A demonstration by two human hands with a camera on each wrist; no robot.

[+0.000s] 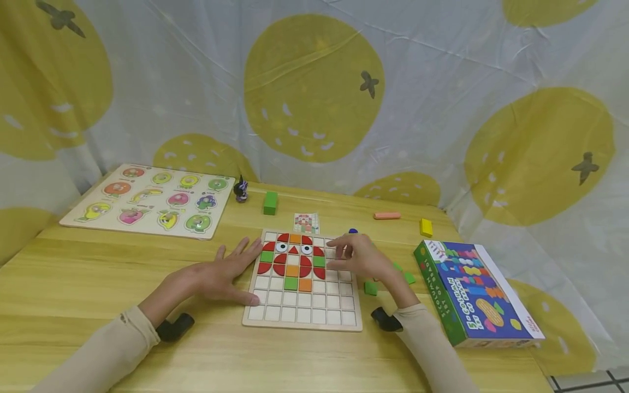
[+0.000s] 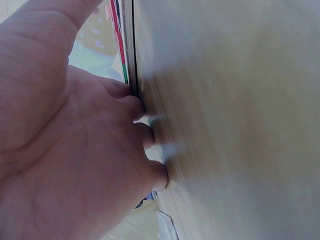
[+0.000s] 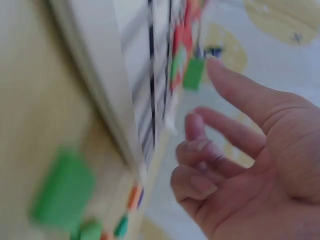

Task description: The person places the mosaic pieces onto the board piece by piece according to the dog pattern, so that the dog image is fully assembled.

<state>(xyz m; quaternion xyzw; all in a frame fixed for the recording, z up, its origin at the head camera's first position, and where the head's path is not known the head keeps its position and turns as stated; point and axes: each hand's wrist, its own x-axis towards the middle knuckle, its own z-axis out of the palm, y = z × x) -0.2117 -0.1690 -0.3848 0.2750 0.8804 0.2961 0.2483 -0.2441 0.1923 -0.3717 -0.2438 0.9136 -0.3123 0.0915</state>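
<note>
A wooden grid board (image 1: pixel 304 319) lies in front of me. In its upper part, red, orange and green pieces with two round eye pieces (image 1: pixel 281 247) form an owl-like figure. My left hand (image 1: pixel 223 278) spreads along the board's left edge, thumb at the lower left corner and fingertips near the upper left one. In the left wrist view the palm of this hand (image 2: pixel 75 150) shows beside the board's edge. Over the board's upper right squares hovers my right hand (image 1: pixel 361 256). Its thumb and index finger stand apart with nothing between them in the right wrist view.
Behind the board lies a small picture card (image 1: pixel 306 222). Green pieces (image 1: pixel 371 288) lie to its right, near a colourful box (image 1: pixel 479 295). A fruit puzzle (image 1: pixel 147 199) lies back left. Green (image 1: pixel 270 203), orange (image 1: pixel 387 216) and yellow (image 1: pixel 426 227) blocks are farther back.
</note>
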